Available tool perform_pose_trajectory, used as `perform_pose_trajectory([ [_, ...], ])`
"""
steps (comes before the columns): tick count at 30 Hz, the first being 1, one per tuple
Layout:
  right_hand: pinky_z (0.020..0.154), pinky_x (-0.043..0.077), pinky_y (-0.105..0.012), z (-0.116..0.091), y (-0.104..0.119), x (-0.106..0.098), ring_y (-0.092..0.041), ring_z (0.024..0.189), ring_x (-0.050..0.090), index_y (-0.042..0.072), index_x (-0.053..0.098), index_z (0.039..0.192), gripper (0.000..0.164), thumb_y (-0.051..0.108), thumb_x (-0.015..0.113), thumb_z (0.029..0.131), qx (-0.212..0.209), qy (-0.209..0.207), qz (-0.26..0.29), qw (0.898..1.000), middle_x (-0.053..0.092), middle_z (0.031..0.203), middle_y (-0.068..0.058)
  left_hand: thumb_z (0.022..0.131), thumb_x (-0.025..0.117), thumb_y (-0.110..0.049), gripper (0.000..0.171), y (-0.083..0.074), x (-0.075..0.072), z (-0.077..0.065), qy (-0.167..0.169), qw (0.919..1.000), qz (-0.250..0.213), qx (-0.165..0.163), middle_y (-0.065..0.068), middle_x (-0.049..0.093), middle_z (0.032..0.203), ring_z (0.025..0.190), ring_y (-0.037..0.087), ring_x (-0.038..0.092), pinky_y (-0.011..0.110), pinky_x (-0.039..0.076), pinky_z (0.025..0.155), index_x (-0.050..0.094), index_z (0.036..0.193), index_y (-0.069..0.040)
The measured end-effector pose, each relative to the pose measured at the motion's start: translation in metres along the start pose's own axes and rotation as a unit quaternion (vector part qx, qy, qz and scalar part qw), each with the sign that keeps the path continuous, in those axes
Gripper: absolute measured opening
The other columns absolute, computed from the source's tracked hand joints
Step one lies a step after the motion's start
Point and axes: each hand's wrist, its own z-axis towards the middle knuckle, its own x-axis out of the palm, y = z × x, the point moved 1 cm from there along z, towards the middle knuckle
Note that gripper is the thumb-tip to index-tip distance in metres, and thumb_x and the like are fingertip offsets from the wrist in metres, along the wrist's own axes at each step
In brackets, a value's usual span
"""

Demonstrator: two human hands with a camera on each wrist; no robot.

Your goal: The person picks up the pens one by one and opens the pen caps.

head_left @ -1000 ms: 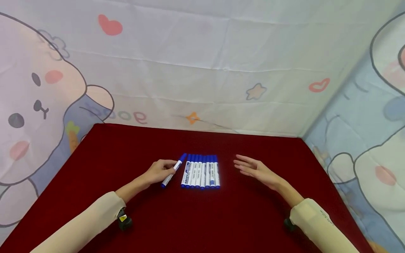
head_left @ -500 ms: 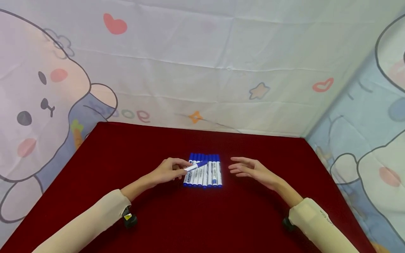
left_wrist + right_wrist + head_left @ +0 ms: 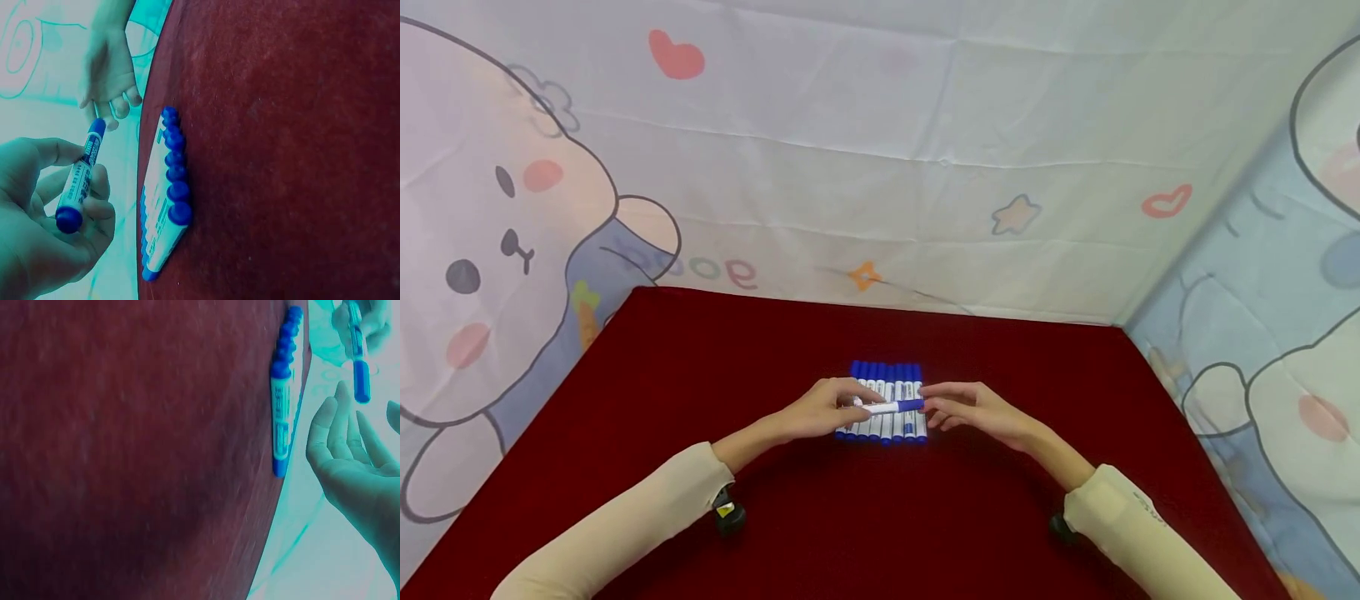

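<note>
My left hand [image 3: 820, 408] pinches a white marker [image 3: 883, 408] with a blue cap, held level above the table. Its capped end points toward my right hand [image 3: 985, 412]. In the left wrist view, thumb and fingers hold the marker [image 3: 81, 172] by its barrel. The right wrist view has my right hand [image 3: 356, 450] with fingers spread and loosely bent, the marker's blue cap [image 3: 362, 381] just beyond the fingertips. Beneath both hands lies a row of several matching markers [image 3: 887, 429], side by side with caps facing away, partly hidden by the left hand and the held marker.
A dark red cloth [image 3: 895, 525] covers the table under the markers. Behind it hangs a pale printed curtain [image 3: 820, 125], which also runs along the right side. A small dark device [image 3: 728, 517] sits at the left wrist, below the sleeve.
My left hand has lifted the marker from beside the row's left end, moved right and turned it crosswise above the row. My right hand has moved left toward the cap.
</note>
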Motion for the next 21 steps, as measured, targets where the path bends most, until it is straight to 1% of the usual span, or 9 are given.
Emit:
perform_pose_trajectory([
  [2, 0.097, 0.057, -0.035, 0.000, 0.000, 0.006, -0.024, 0.108, 0.069, 0.005, 0.055, 0.146, 0.046, 0.030, 0.056, 0.107, 0.000, 0.012, -0.002, 1.000, 0.067, 0.132, -0.023, 0.101, 0.060, -0.014, 0.032, 0.000, 0.003, 0.000, 0.011, 0.9999, 0.004, 0.006, 0.016, 0.067, 0.109, 0.077, 0.025, 0.062, 0.024, 0.049, 0.062, 0.068, 0.131, -0.005],
  [5, 0.096, 0.058, -0.035, 0.000, -0.001, 0.013, -0.024, 0.105, 0.070, 0.005, 0.058, 0.143, 0.044, 0.030, 0.055, 0.107, 0.000, 0.032, -0.004, 0.999, 0.070, 0.126, -0.023, 0.103, 0.058, -0.015, 0.032, 0.000, 0.007, -0.001, 0.025, 0.9992, 0.021, 0.022, 0.014, 0.067, 0.121, 0.097, 0.026, 0.066, 0.035, 0.058, 0.083, 0.067, 0.132, -0.005],
  [7, 0.096, 0.058, -0.035, 0.002, -0.001, 0.017, -0.022, 0.104, 0.070, 0.005, 0.060, 0.142, 0.043, 0.030, 0.055, 0.107, -0.001, 0.035, -0.009, 0.999, 0.072, 0.122, -0.022, 0.103, 0.057, -0.015, 0.032, -0.001, 0.008, -0.001, 0.027, 0.9988, 0.027, 0.029, 0.014, 0.068, 0.125, 0.110, 0.028, 0.065, 0.044, 0.056, 0.097, 0.068, 0.131, -0.004],
  [9, 0.095, 0.059, -0.035, 0.004, -0.001, 0.018, -0.021, 0.103, 0.071, 0.005, 0.060, 0.141, 0.043, 0.031, 0.055, 0.107, -0.005, 0.034, -0.020, 0.999, 0.073, 0.118, -0.022, 0.102, 0.058, -0.015, 0.031, -0.002, 0.009, 0.000, 0.021, 0.9986, 0.035, 0.034, 0.013, 0.069, 0.125, 0.117, 0.027, 0.063, 0.046, 0.053, 0.103, 0.069, 0.129, -0.004],
  [10, 0.094, 0.059, -0.035, 0.005, 0.000, 0.019, -0.020, 0.102, 0.071, 0.005, 0.061, 0.141, 0.043, 0.031, 0.056, 0.107, -0.007, 0.033, -0.024, 0.999, 0.073, 0.117, -0.021, 0.102, 0.059, -0.015, 0.030, -0.002, 0.009, 0.000, 0.017, 0.9986, 0.036, 0.034, 0.013, 0.070, 0.124, 0.115, 0.025, 0.063, 0.044, 0.054, 0.101, 0.070, 0.128, -0.005],
  [12, 0.094, 0.059, -0.034, 0.008, 0.001, 0.020, -0.020, 0.102, 0.070, 0.003, 0.061, 0.140, 0.043, 0.030, 0.056, 0.107, -0.011, 0.035, -0.031, 0.999, 0.073, 0.116, -0.022, 0.101, 0.061, -0.016, 0.028, -0.002, 0.008, 0.003, 0.006, 0.9986, 0.041, 0.033, 0.012, 0.072, 0.120, 0.102, 0.017, 0.064, 0.033, 0.056, 0.090, 0.072, 0.124, -0.005],
  [14, 0.093, 0.059, -0.035, 0.010, 0.003, 0.021, -0.019, 0.101, 0.070, 0.002, 0.061, 0.139, 0.043, 0.029, 0.056, 0.107, -0.015, 0.039, -0.035, 0.999, 0.072, 0.114, -0.023, 0.099, 0.063, -0.016, 0.026, -0.002, 0.008, 0.005, -0.004, 0.9984, 0.047, 0.033, 0.011, 0.074, 0.115, 0.086, 0.011, 0.060, 0.024, 0.052, 0.076, 0.074, 0.121, -0.006],
  [16, 0.093, 0.059, -0.034, 0.011, 0.006, 0.023, -0.019, 0.099, 0.069, 0.000, 0.062, 0.138, 0.042, 0.028, 0.056, 0.107, -0.015, 0.040, -0.038, 0.998, 0.072, 0.110, -0.020, 0.098, 0.066, -0.017, 0.025, -0.001, 0.008, 0.007, -0.011, 0.9980, 0.051, 0.035, 0.009, 0.075, 0.110, 0.076, 0.007, 0.053, 0.020, 0.046, 0.067, 0.075, 0.118, -0.006],
  [21, 0.088, 0.058, -0.031, 0.015, 0.011, 0.026, -0.016, 0.090, 0.066, -0.003, 0.064, 0.133, 0.038, 0.024, 0.055, 0.107, -0.010, 0.039, -0.058, 0.997, 0.067, 0.093, -0.003, 0.092, 0.076, -0.024, 0.024, -0.001, 0.009, 0.010, -0.025, 0.9963, 0.071, 0.041, 0.002, 0.078, 0.098, 0.072, 0.004, 0.049, 0.019, 0.043, 0.064, 0.078, 0.111, -0.009],
])
